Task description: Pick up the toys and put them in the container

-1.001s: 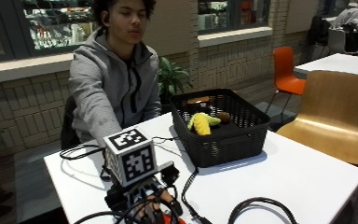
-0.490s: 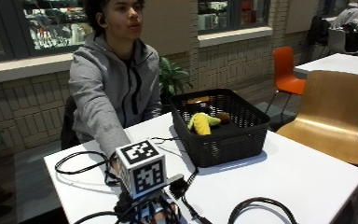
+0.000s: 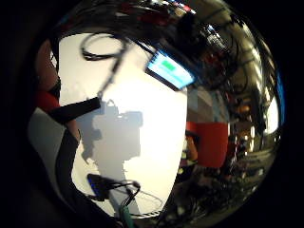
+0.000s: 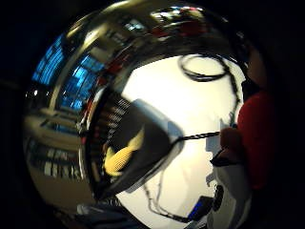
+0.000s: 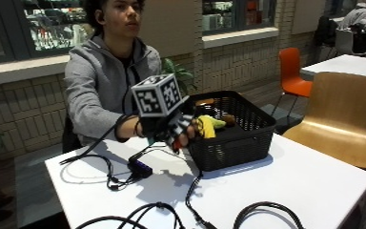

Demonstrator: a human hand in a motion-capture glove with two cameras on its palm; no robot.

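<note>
The gloved right hand [image 5: 170,131] hangs above the white table [image 5: 297,181], just left of the black basket [image 5: 230,138] and about level with its rim. Its fingers curl around a red toy [image 4: 257,138], which peeks out below the glove in the outside view and fills the edge of the thumb-side palm view, so I judge it held rather than merely close.

The step in hand looks like carrying this toy over to the basket. To do it well, the hand should rise enough for the toy to clear the near-left rim, travel right until it is over the open middle, and only then let the fingers part. Letting go too soon risks the toy catching the rim and falling back onto the table. A black cable [image 5: 192,191] trails from the hand down across the table beside the basket and could snag on its corner, so a smooth arc is safer than a quick swing.

The forearm reaches forward from the person's grey sleeve [image 5: 97,112], with the wrist roughly level and the palm facing down and toward the basket. A yellow toy [image 5: 205,126] already lies inside the basket, near its left wall.
</note>
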